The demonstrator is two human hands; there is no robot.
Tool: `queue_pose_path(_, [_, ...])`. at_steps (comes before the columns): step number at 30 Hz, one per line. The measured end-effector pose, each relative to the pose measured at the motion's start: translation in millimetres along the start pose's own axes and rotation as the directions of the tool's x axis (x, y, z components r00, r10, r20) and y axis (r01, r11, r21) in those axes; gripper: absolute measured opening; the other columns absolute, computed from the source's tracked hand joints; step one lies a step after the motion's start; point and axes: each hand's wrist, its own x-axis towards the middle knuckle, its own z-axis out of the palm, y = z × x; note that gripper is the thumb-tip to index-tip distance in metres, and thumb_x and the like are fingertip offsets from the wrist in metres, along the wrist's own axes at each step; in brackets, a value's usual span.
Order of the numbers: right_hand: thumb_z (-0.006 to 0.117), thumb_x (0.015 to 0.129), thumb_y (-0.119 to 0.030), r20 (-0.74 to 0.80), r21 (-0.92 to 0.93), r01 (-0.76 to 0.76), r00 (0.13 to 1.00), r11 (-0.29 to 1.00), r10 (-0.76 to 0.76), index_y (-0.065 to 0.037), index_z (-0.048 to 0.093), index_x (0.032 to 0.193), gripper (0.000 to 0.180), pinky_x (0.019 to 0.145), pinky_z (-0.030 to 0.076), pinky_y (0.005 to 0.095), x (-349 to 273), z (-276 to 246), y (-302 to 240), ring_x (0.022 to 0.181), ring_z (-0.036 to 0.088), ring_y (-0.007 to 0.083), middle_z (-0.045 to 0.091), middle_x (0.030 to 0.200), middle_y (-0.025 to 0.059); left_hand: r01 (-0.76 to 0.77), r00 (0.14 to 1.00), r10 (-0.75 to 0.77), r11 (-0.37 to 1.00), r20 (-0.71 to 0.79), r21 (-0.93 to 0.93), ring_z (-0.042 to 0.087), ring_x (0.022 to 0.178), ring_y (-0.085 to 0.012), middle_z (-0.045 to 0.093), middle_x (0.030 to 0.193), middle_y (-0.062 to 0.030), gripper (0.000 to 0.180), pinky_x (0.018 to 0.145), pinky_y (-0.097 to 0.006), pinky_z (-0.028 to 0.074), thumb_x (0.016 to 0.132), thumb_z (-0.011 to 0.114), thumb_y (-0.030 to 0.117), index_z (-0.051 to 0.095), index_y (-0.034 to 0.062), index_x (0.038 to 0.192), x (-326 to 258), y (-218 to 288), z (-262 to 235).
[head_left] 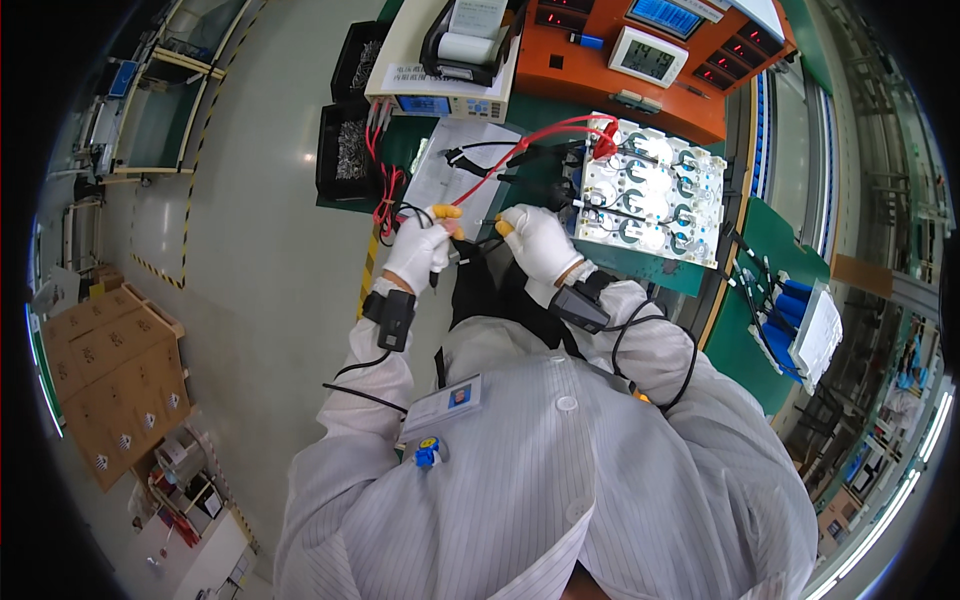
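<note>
Your right grip (pixel 540 243) pinches slim lead end (pixel 487 222); left grip (pixel 418 247): can't tell. Probably light, flexible; hold behind tip.

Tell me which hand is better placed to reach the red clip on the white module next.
Right, I'd judge: the right hand is beside the white module, nearer the red clip. The left hand is farther off, near the red leads.

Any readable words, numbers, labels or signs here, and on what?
Not copying any text out; where it stands:
White label on the beige instrument: printed characters, partly legible.
White display: large dark digits.
Red readouts: digits, too small.
Chest badge: too small.
Brown cartons: print blurred.
</note>
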Motion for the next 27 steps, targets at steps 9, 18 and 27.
queue_pose_path(9, [0.058, 0.075, -0.007, -0.007, -0.107, 0.037, 0.999, 0.994, -0.038, -0.008, 0.066, 0.085, 0.012, 0.071, 0.048, 0.0449, -2.0, -0.7, -3.5, 0.074, 0.061, 0.0347, 0.065, 0.080, 0.0129, -0.031, 0.999, 0.029, 0.998, 0.029, 0.060, 0.037, 0.041, -0.0053, 0.062, 0.071, -0.0020, 0.012, 0.038, -0.022, 0.029, 0.091, 0.062, 0.013, 0.058, 0.0043, 0.098, 4.7, -10.8, 15.2])
queue_pose_path(18, [0.059, 0.070, -0.005, -0.016, -0.142, 0.154, 0.987, 0.978, -0.158, -0.008, 0.064, 0.076, 0.008, 0.070, 0.046, 0.0419, 2.9, 4.0, -3.9, 0.073, 0.060, 0.0318, 0.062, 0.075, 0.0107, -0.018, 1.000, 0.020, 0.995, -0.021, 0.101, 0.037, 0.040, -0.0053, 0.049, 0.060, 0.0018, 0.010, 0.037, -0.024, 0.027, 0.090, 0.064, 0.011, 0.060, 0.0023, 0.093, 6.4, -16.6, 27.6])
queue_pose_path(27, [0.062, 0.079, -0.012, 0.050, -0.016, 0.063, 0.997, 0.998, -0.062, -0.007, 0.067, 0.086, 0.010, 0.078, 0.048, 0.0456, 2.6, -4.7, -6.9, 0.085, 0.061, 0.0352, 0.066, 0.085, 0.0140, -0.040, 0.999, 0.042, 0.991, -0.011, 0.131, 0.037, 0.042, -0.0049, 0.057, 0.064, -0.0010, 0.011, 0.039, -0.023, 0.028, 0.092, 0.061, 0.012, 0.062, 0.0019, 0.095, 1.6, -7.4, 25.3])
